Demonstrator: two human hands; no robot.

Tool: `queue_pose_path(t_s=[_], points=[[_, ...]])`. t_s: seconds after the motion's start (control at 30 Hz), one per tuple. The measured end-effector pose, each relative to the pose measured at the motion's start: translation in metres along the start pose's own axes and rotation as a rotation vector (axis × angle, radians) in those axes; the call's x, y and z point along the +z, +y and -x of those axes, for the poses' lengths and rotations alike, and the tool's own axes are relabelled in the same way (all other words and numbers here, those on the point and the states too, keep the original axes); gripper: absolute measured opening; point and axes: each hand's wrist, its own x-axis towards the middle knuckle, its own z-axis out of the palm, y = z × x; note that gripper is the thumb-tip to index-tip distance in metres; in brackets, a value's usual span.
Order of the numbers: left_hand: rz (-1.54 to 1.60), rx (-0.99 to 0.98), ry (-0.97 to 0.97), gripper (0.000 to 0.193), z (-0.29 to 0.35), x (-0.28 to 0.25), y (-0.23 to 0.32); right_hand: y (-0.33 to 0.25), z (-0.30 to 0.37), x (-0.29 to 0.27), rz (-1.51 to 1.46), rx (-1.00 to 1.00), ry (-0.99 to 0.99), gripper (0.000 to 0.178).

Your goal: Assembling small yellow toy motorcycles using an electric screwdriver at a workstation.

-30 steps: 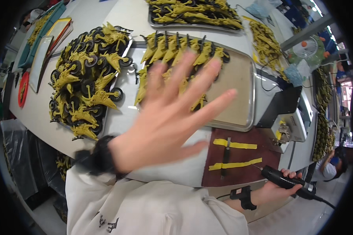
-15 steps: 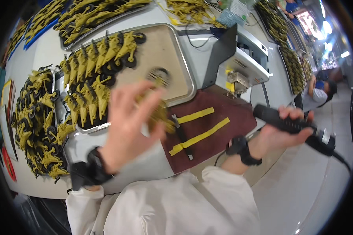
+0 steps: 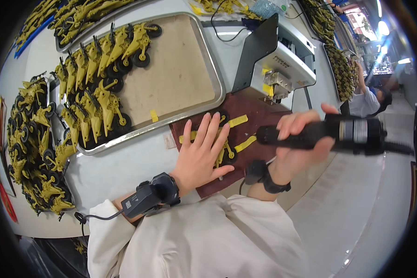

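My left hand [image 3: 199,155] lies flat with fingers stretched and spread over a yellow toy motorcycle body [image 3: 228,156] with black wheels. That body rests on a maroon mat [image 3: 250,104] and is mostly covered by the hand. Yellow tape strips [image 3: 238,121] run across the mat beside it. In my right hand [image 3: 297,136] is a thick black corded electric screwdriver [image 3: 352,132], held sideways above the mat's right edge. Its narrow end points left toward my left hand; whether a bit sticks out cannot be made out.
A metal tray [image 3: 180,65] holds rows of similar yellow motorcycles [image 3: 107,104]. A heap of them [image 3: 37,153] stands at the left. Behind the mat is a grey-white machine [image 3: 282,65] with a dark side panel. Another person [image 3: 366,99] sits at the far right.
My left hand has brought the yellow motorcycle body from near the tray down onto the mat and flattened over it. My right hand has moved left with the screwdriver, closer to the mat.
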Motion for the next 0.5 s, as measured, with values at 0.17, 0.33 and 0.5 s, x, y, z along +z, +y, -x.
queue_pose_path(t_s=[0.17, 0.33, 0.5], points=[[0.037, -0.01, 0.014, 0.084, -0.001, 0.003, 0.002, -0.004, 0.021, 0.003, -0.055, -0.015, -0.004, 0.071], [0.069, 0.008, 0.066, 0.072, 0.004, -0.001, -0.001, 0.005, 0.023, 0.003, -0.117, 0.006, -0.014, 0.069], [0.082, 0.137, -0.005, 0.053, 0.006, 0.002, -0.002, 0.004, 0.019, 0.006, -0.118, 0.002, -0.04, 0.07]])
